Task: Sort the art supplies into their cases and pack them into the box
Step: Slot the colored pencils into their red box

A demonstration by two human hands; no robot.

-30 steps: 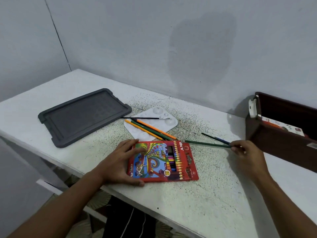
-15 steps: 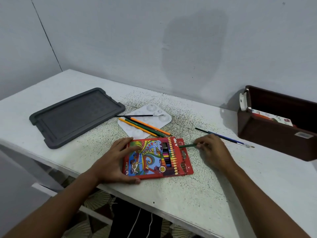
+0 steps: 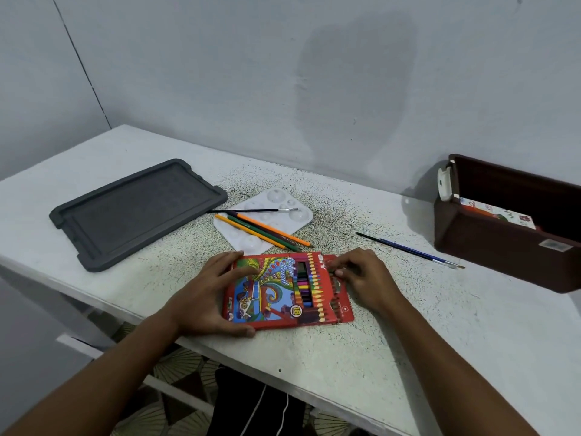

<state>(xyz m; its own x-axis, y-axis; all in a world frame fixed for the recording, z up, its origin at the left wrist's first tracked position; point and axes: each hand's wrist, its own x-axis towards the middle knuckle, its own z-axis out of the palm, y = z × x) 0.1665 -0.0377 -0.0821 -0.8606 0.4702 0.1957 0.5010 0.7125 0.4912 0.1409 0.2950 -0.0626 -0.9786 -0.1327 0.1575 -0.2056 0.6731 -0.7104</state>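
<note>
White speckled tabletop (image 3: 408, 325) is being used as the work surface, set against a plain grey wall. A red cardboard pencil case (image 3: 287, 291) is lying flat near the front edge, its long axis running left to right and its opening facing right. It is being steadied by the left hand (image 3: 207, 294), fingers spread over the printed face and thumb hooked round the near edge. The right hand (image 3: 361, 278) is being held at the case's open right end, fingertips curled together as if pinching a pencil end; what is being pinched cannot be told. Loose pencils (image 3: 264, 231), slim and glossy in orange, green and yellow, are lying diagonally just behind the case across a white moulded palette (image 3: 301, 215), beside a thin brush (image 3: 251, 210). The right hand is judged nearer to them. A blue-handled brush (image 3: 408, 250) is lying between the case and the dark brown box (image 3: 503, 256) at right. A matt grey lid (image 3: 135, 212) is resting well left.
</note>
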